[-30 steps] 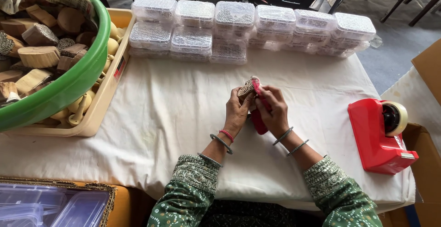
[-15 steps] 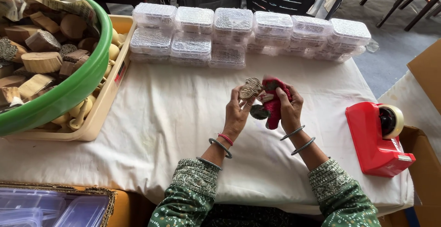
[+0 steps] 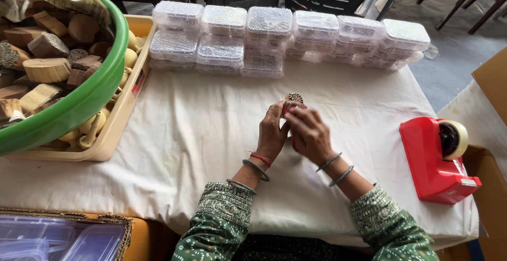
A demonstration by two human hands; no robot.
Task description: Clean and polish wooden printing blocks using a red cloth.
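Note:
My left hand (image 3: 272,132) and my right hand (image 3: 309,133) are pressed together just above the white tablecloth (image 3: 200,134) at the table's middle. Between them they hold a small round carved wooden block (image 3: 294,98), whose patterned top sticks out above my fingers, and a red cloth (image 3: 289,109) wrapped against it. Most of the cloth is hidden under my right hand. Both wrists wear bangles, and my sleeves are green and patterned.
Stacked clear plastic boxes (image 3: 274,34) line the table's far edge. A green basin (image 3: 79,102) of carved wooden blocks rests on a tan tray (image 3: 113,129) at left. A red tape dispenser (image 3: 435,155) stands at right. Clear containers (image 3: 47,240) lie at lower left. A cardboard box (image 3: 491,87) is far right.
My hands have come down from a raised position toward the cloth and closed together. The red cloth, earlier held open beside two blocks, is now bunched under my right hand.

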